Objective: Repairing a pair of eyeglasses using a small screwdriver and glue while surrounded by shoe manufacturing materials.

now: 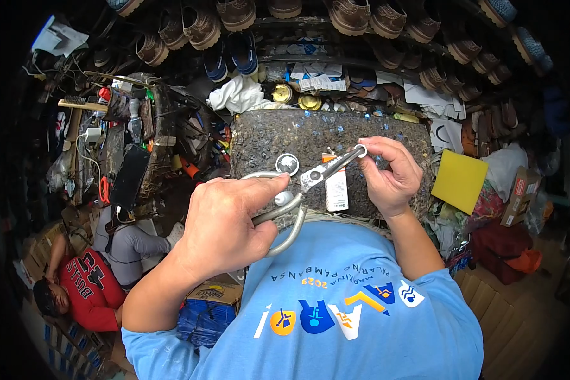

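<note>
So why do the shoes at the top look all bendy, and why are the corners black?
In the head view, the fisheye lens curves the row of shoes toward the rim and leaves the corners dark; the middle is bright and sharp, with glare glinting off the scissors held by both hands.

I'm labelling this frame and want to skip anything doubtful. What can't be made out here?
- Shears tips: head view, hidden behind the right hand fingers.
- What the shears cut: a small white piece at the fingertips, too small to tell.
- Shears handles: partly covered by the left hand.
- Small carton on the stone block: print too small.
- Shoes on top: cut off by the edge.
</note>
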The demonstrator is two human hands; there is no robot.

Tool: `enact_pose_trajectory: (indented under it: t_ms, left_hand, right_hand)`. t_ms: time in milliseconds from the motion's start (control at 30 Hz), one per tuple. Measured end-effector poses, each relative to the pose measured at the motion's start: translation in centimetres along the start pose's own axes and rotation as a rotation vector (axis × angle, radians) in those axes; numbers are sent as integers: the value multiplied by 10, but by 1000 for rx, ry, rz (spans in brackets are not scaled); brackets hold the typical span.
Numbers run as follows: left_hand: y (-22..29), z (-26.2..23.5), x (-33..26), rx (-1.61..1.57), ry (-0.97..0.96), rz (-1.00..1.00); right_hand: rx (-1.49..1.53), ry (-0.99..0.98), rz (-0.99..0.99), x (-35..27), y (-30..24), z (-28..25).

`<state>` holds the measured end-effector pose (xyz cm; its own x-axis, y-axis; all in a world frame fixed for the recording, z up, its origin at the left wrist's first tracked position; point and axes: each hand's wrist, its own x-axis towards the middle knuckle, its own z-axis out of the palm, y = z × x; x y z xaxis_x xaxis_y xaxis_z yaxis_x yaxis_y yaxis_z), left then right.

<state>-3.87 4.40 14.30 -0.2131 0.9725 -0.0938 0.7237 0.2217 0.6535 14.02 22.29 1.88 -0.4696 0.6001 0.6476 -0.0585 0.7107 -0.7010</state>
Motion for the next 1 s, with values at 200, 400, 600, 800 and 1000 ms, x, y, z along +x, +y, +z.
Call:
enact_pose_trajectory:
  t_ms: [200,400,600,800,1000]
  left_hand:
    - [-6,-3,-7,139,0,65]
    - [-13,-12,-17,81,144,80]
    - [-21,-3,-20,-106,126,80]
    - [-35,13,-34,-419,62,-102]
    - [-60,32,-49,-574,-8,-142]
  right_hand:
    - [30,-65,-32,3,2,-1]
    - [204,1,213,-5,18,-10]
    - [555,75,474,-6,-1,0]
    - [786,-127,684,5,-17,-7]
    - [1029,-241,930,16,-26,-12]
